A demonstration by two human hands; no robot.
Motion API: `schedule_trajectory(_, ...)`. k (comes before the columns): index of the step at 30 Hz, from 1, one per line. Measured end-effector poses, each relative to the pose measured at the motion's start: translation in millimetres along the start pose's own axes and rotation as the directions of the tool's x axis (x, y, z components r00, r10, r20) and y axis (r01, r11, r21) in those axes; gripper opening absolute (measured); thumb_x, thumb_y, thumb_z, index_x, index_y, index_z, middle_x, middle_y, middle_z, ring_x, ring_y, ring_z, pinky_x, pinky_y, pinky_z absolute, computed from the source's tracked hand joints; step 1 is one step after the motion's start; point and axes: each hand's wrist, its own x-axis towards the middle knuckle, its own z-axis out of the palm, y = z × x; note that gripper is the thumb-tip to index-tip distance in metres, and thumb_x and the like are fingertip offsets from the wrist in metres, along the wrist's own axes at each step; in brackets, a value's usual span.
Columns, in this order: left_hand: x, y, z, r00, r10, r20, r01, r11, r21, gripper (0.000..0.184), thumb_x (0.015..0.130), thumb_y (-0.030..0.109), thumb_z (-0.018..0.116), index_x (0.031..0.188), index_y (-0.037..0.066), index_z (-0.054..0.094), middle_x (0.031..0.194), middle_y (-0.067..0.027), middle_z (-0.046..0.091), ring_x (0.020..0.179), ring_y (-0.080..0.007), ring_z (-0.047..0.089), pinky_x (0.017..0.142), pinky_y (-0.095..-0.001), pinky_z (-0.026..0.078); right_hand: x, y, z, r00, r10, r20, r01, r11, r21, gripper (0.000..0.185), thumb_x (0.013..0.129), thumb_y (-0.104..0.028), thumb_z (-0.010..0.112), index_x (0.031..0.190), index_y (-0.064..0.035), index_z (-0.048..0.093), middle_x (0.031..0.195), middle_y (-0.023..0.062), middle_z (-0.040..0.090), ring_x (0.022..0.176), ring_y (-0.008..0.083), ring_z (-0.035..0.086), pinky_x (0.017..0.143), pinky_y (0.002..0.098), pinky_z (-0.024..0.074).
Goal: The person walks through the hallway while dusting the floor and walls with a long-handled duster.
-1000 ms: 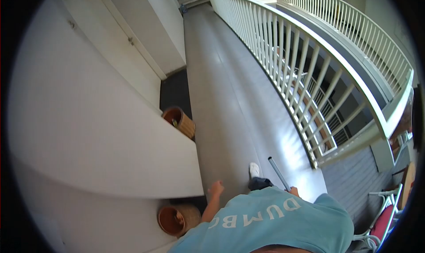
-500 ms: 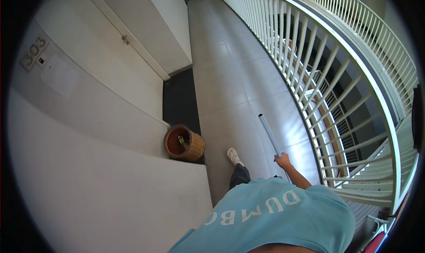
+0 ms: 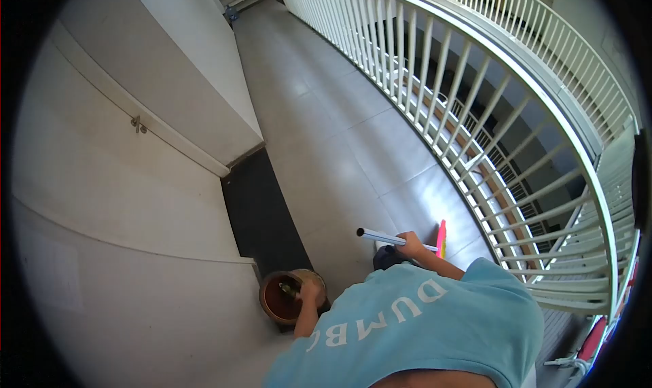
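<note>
My right hand [image 3: 409, 244] is wrapped round a grey pole [image 3: 380, 237], which slants across in front of my blue shirt. A pink and yellow broom head [image 3: 441, 238] shows at the pole's far end, right of the hand. At the lower left, my left hand [image 3: 311, 291] is at the rim of a round brown pot [image 3: 275, 300] by the wall. Something small and green [image 3: 288, 289] shows inside the pot, just beside the fingers. Whether those fingers grip anything is too small to tell.
A closed door [image 3: 136, 164] with a metal handle is on the left, and a dark mat [image 3: 261, 201] lies before it. The tiled walkway [image 3: 326, 157] runs ahead, bordered by a white railing [image 3: 475, 55] on the right. A red-seated chair [image 3: 594, 339] stands at lower right.
The pot is now nearer to me, and my left hand has come into view at it. The pole has swung from pointing forward to pointing left, and the broom head has appeared.
</note>
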Motion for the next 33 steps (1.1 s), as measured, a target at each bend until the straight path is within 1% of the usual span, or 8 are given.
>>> schedule_trajectory(4, 130.7, 86.9, -99.2, 0.998, -0.056, 0.012, 0.057, 0.995, -0.085, 0.029, 0.076, 0.02, 0.044, 0.101, 0.013, 0.055, 0.109, -0.0102, 0.052, 0.104, -0.0301, 0.046, 0.084, -0.0592, 0.024, 113.4, 6.9, 6.4, 0.993, 0.107, 0.041, -0.106, 0.994, -0.015, 0.016, 0.062, -0.018, 0.054, 0.065, -0.003, 0.059, 0.064, 0.0186, 0.056, 0.062, 0.0351, 0.055, 0.059, 0.0389, 0.0439)
schedule_trajectory(9, 231.7, 143.2, -168.7, 0.956, -0.054, 0.288, 0.007, 0.987, 0.162, 0.037, 0.074, 0.026, 0.049, 0.108, 0.011, 0.052, 0.117, -0.0132, 0.046, 0.108, -0.0302, 0.042, 0.091, -0.0525, 0.023, 264.9, 14.4, -5.7, 0.959, 0.263, 0.102, -0.26, 0.965, -0.045, 0.026, 0.067, -0.027, 0.057, 0.073, -0.0017, 0.062, 0.07, 0.02, 0.058, 0.066, 0.0328, 0.058, 0.063, 0.0372, 0.0461)
schedule_trajectory(13, 303.3, 116.4, -175.6, 0.895, -0.275, 0.35, 0.239, 0.96, 0.143, 0.042, 0.074, 0.028, 0.047, 0.111, 0.008, 0.05, 0.119, -0.0152, 0.044, 0.111, -0.0294, 0.041, 0.092, -0.0442, 0.028, 387.0, -14.0, -13.2, 0.916, 0.384, 0.119, -0.384, 0.923, -0.022, 0.03, 0.067, -0.029, 0.061, 0.07, 0.0001, 0.061, 0.069, 0.0189, 0.059, 0.066, 0.031, 0.059, 0.061, 0.0379, 0.0463)
schedule_trajectory(14, 321.7, 96.5, -182.9, 0.921, 0.023, 0.388, 0.115, 0.938, -0.327, 0.04, 0.073, 0.028, 0.048, 0.108, 0.01, 0.052, 0.118, -0.015, 0.045, 0.111, -0.0287, 0.042, 0.09, -0.0536, 0.024, 414.1, -16.4, -17.0, 0.917, 0.382, 0.118, -0.376, 0.924, -0.069, 0.029, 0.066, -0.029, 0.061, 0.069, -0.0003, 0.061, 0.068, 0.0186, 0.059, 0.065, 0.0304, 0.059, 0.061, 0.0376, 0.0462)
schedule_trajectory(15, 333.9, 105.5, -186.7, 0.913, 0.017, 0.407, 0.13, 0.934, -0.332, 0.04, 0.073, 0.028, 0.048, 0.108, 0.01, 0.052, 0.118, -0.015, 0.045, 0.111, -0.0287, 0.042, 0.09, -0.0536, 0.024, 443.2, -23.6, -16.5, 0.914, 0.391, 0.106, -0.386, 0.92, -0.07, 0.03, 0.067, -0.03, 0.061, 0.07, 0.0002, 0.061, 0.066, 0.0184, 0.059, 0.062, 0.0285, 0.059, 0.061, 0.0366, 0.0461)
schedule_trajectory(25, 565.6, 173.6, -346.4, 0.901, -0.222, 0.373, 0.256, 0.966, -0.042, 0.038, 0.072, 0.026, 0.049, 0.107, 0.012, 0.051, 0.117, -0.0141, 0.046, 0.11, -0.0281, 0.042, 0.088, -0.0555, 0.024, 760.7, -57.9, -17.6, 0.904, 0.36, 0.231, -0.382, 0.923, 0.055, 0.021, 0.063, -0.026, 0.061, 0.062, -0.0052, 0.061, 0.058, 0.0113, 0.058, 0.054, 0.0194, 0.056, 0.055, 0.0323, 0.0436)
schedule_trajectory(29, 704.8, 254.5, -434.6, 0.927, -0.223, 0.302, 0.228, 0.974, 0.018, 0.038, 0.072, 0.026, 0.05, 0.107, 0.013, 0.051, 0.116, -0.0137, 0.047, 0.11, -0.0279, 0.043, 0.087, -0.0563, 0.024, 913.9, -81.4, -16.7, 0.947, 0.301, 0.116, -0.316, 0.936, 0.155, 0.015, 0.06, -0.017, 0.062, 0.07, -0.0061, 0.064, 0.064, 0.0124, 0.061, 0.061, 0.0214, 0.059, 0.062, 0.031, 0.0466)
schedule_trajectory(33, 841.2, 295.5, -488.7, 0.955, -0.171, 0.241, 0.137, 0.979, 0.153, 0.037, 0.072, 0.026, 0.05, 0.107, 0.015, 0.05, 0.113, -0.0122, 0.049, 0.108, -0.0273, 0.044, 0.085, -0.0549, 0.025, 1030.6, -107.9, -23.1, 0.977, 0.206, -0.061, -0.198, 0.973, 0.118, 0.021, 0.073, -0.022, 0.058, 0.064, -0.0035, 0.062, 0.058, 0.0106, 0.059, 0.054, 0.0185, 0.057, 0.053, 0.0311, 0.0447)
